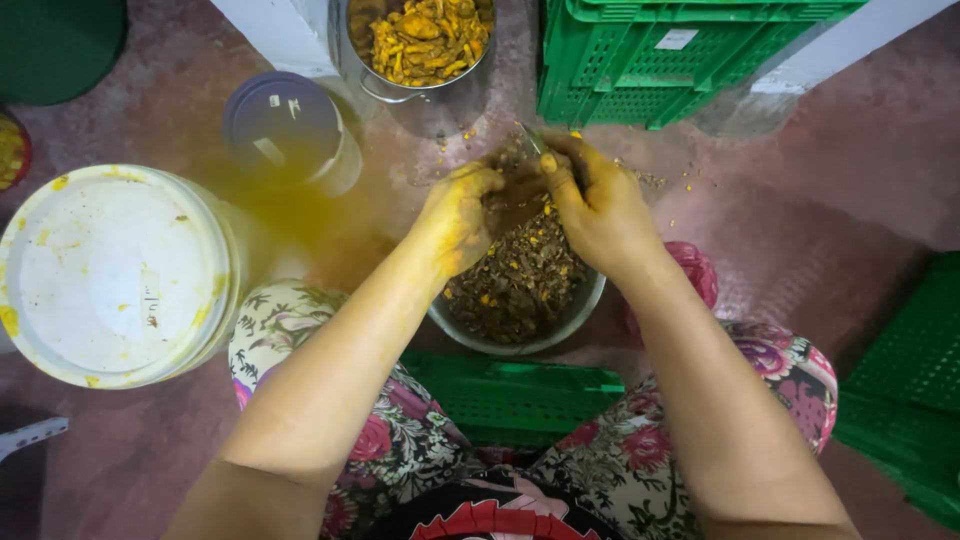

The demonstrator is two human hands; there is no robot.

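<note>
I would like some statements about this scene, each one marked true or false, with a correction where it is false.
1. Both hands are stained yellow. True: the left hand and the right hand both show yellow staining.
2. The hands work over a metal bowl that holds dark peelings. True.
3. The pot at the top holds green leaves. False: it holds yellow-orange peeled pieces.
4. The crate at the top is red. False: it is green.
5. The white bucket lid lies on the person's left. True, and it has yellow smears.
6. The right hand rests flat on the floor. False: it is raised over the bowl, fingers closed around a small blade-like tool that is hard to make out.
</note>
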